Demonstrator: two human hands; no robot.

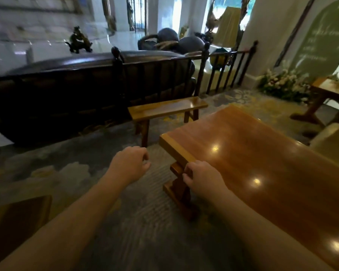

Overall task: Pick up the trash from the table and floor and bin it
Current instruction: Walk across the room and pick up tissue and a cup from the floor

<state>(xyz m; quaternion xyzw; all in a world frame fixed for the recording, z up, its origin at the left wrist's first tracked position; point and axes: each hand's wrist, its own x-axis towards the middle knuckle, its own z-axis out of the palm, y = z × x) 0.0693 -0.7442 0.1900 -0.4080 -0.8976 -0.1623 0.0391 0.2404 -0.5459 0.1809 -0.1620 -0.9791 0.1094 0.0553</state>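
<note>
A glossy wooden table point(262, 163) fills the right half of the head view; I see no trash on its top. My left hand point(130, 166) hovers over the patterned carpet point(47, 173) left of the table's near corner, fingers loosely curled, holding nothing. My right hand point(201, 179) hangs beside the table's left edge near the corner, fingers curled inward, apparently with nothing in them. No trash or bin shows anywhere in this blurred frame.
A wooden bench point(166, 108) stands beyond the table. Behind it runs a dark railing point(219, 71) and a large dark vessel point(67, 90). Another bench corner point(18, 218) sits at lower left. Flowers point(282, 85) and a second table point(333, 90) are at right.
</note>
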